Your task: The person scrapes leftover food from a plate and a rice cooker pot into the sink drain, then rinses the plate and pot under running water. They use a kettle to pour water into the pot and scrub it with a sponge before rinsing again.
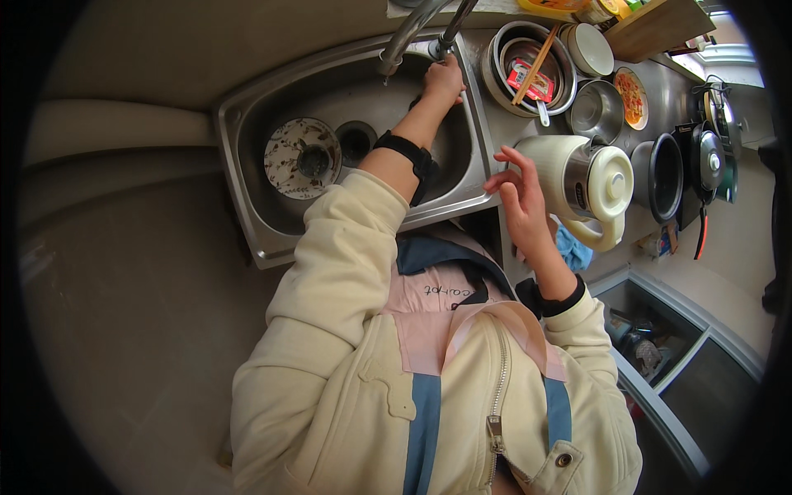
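Observation:
My left hand point(444, 77) reaches across the sink point(365, 99), its fingers curled at the base of the metal faucet point(405, 43); the part it grips is mostly hidden. A little water hangs at the spout. In the basin lies a patterned plate point(281, 151) with a small clear glass vessel point(314, 162) on it, beside the drain point(356, 141). My right hand point(520, 192) hovers at the sink's right edge with fingers apart and nothing held. Right beside it is a cream electric kettle point(547, 164) with its lid on.
On the counter behind the kettle are nested metal bowls point(489, 80) with chopsticks point(535, 65) across them, white bowls point(591, 49), a metal bowl point(594, 111) and a plate of food point(631, 99). A dark pot point(667, 179) and pans point(708, 158) stand farther right. A blue cloth point(572, 247) hangs below the kettle.

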`<state>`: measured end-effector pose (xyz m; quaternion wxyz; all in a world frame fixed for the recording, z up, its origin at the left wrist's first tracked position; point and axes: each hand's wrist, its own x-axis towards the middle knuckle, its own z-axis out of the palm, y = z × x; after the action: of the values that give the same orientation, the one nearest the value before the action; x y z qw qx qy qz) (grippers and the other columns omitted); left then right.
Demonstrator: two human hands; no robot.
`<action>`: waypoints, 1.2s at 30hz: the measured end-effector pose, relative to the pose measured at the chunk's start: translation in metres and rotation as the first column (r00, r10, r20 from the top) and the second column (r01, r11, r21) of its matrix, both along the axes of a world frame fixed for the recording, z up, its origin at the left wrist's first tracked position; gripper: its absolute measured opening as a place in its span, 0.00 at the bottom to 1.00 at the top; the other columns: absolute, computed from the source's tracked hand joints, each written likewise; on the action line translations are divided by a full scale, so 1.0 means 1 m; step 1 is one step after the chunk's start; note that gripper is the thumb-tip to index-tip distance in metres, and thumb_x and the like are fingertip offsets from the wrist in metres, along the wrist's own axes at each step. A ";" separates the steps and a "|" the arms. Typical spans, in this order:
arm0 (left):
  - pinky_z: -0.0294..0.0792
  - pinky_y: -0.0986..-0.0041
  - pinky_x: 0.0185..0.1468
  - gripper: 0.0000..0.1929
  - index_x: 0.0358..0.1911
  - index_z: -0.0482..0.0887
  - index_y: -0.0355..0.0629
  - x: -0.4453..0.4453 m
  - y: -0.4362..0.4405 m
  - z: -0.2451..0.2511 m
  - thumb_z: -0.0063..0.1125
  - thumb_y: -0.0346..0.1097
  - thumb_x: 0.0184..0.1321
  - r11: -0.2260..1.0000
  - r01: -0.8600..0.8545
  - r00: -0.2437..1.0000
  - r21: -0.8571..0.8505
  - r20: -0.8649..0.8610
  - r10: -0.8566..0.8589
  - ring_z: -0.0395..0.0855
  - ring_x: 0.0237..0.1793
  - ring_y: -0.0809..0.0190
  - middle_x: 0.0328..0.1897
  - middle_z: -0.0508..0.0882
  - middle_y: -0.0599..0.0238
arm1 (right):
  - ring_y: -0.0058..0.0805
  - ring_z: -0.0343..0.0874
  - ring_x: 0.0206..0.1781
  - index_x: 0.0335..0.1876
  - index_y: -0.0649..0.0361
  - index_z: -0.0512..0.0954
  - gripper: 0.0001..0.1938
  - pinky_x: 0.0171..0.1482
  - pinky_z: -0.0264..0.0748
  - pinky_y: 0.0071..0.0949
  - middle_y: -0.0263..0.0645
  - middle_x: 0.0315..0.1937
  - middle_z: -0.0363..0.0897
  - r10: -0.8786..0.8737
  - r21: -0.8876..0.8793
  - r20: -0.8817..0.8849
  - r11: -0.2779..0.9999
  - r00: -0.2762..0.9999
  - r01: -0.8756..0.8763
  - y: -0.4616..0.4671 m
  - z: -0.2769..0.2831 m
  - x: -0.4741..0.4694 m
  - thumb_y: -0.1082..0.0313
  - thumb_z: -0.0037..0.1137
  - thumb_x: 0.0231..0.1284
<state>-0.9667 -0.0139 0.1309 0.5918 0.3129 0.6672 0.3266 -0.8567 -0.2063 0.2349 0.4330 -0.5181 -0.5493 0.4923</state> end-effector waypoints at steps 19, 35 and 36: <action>0.67 0.60 0.53 0.27 0.47 0.64 0.28 -0.089 -0.051 0.011 0.27 0.52 0.66 0.959 -0.167 0.553 -0.228 0.784 0.283 0.74 0.49 0.48 0.48 0.73 0.42 | 0.34 0.70 0.53 0.55 0.68 0.64 0.17 0.56 0.64 0.30 0.47 0.52 0.69 0.147 0.009 0.123 0.989 0.982 -0.149 0.096 -0.040 -0.100 0.71 0.38 0.62; 0.70 0.61 0.50 0.26 0.34 0.73 0.34 -0.127 -0.058 0.016 0.25 0.51 0.67 0.979 -0.014 0.528 -0.202 0.830 0.179 0.77 0.43 0.51 0.38 0.79 0.48 | 0.40 0.62 0.61 0.49 0.67 0.70 0.19 0.65 0.51 0.39 0.48 0.52 0.69 -0.030 0.281 0.923 0.735 0.385 -0.617 0.110 -0.062 -0.140 0.71 0.41 0.48; 0.70 0.61 0.50 0.26 0.35 0.73 0.34 -0.126 -0.058 0.015 0.25 0.51 0.67 0.982 -0.022 0.548 -0.189 0.819 0.170 0.77 0.43 0.51 0.39 0.79 0.48 | 0.40 0.63 0.60 0.48 0.67 0.70 0.19 0.65 0.50 0.39 0.48 0.51 0.69 -0.012 0.257 0.927 0.748 0.375 -0.612 0.108 -0.060 -0.141 0.71 0.42 0.47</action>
<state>-1.0926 -0.0723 0.1461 0.8403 0.0371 0.3478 0.4143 -0.9973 -0.0979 0.1752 0.1059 -0.4238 -0.8990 0.0300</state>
